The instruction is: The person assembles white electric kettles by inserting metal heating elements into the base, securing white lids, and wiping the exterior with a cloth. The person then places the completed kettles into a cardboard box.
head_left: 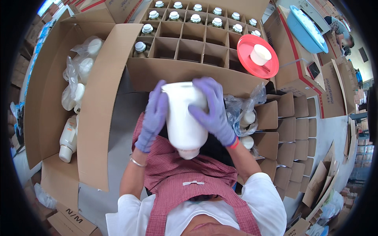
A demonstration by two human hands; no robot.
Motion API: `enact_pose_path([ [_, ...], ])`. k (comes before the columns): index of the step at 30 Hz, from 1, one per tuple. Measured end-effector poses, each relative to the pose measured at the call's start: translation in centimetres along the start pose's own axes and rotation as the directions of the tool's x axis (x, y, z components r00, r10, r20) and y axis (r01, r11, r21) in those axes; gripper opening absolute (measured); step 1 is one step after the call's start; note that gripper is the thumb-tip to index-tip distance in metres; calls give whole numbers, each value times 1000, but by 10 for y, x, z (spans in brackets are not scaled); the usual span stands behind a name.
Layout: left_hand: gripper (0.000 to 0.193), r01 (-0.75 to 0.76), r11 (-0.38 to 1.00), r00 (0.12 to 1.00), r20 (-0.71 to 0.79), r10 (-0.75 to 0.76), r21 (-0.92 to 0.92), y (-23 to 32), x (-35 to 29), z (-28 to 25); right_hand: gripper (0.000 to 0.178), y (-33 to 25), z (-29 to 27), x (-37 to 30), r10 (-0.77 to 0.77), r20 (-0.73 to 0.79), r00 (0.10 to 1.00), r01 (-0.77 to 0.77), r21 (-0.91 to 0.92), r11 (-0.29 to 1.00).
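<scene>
A large white bottle (185, 122) is between my hands above my lap, its narrower neck end pointing toward me and its broad base away. My left hand (154, 116), in a purple glove, presses along the bottle's left side. On its right side my right hand (214, 112), gloved alike, wraps over with thumb and fingers. Both hands are slightly blurred. Just beyond stands a divided carton (177, 69) with several white-capped bottles (173, 16) in its far and left compartments. The nearer middle compartments hold no bottles.
At left, an open carton (96, 102) holds white bottles (69, 135), some in clear plastic. A red plate (244, 49) with a white cup (260, 55) rests on the divided carton's right corner. A blue basin (305, 29), a phone (313, 70) and cardboard dividers (285, 128) are at right.
</scene>
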State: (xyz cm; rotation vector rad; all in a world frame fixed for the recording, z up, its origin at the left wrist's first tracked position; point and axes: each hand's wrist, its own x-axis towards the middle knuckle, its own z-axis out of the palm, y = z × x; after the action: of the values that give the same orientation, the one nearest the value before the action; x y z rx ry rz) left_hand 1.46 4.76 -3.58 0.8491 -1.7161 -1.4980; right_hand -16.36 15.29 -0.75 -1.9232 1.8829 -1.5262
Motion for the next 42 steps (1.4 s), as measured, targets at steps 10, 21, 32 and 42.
enact_pose_path([
  [10, 42, 21, 633, 833, 364, 416, -773, -4, -31, -32, 12, 57, -64, -86, 506, 50, 861, -504, -44, 863],
  [21, 36, -47, 981, 997, 76, 33, 187, -22, -55, -37, 57, 17, -63, -50, 278, 373, 885, -381, 240, 893],
  [32, 77, -220, 975, 768, 621, 157, 26, 40, 3, -14, 52, -2, -38, -19, 447, 272, 852, -522, 403, 751],
  [42, 51, -514, 855, 850, 88, 519, -73, 30, 36, 32, 57, 0, -2, 47, 546, 203, 813, -572, 458, 681],
])
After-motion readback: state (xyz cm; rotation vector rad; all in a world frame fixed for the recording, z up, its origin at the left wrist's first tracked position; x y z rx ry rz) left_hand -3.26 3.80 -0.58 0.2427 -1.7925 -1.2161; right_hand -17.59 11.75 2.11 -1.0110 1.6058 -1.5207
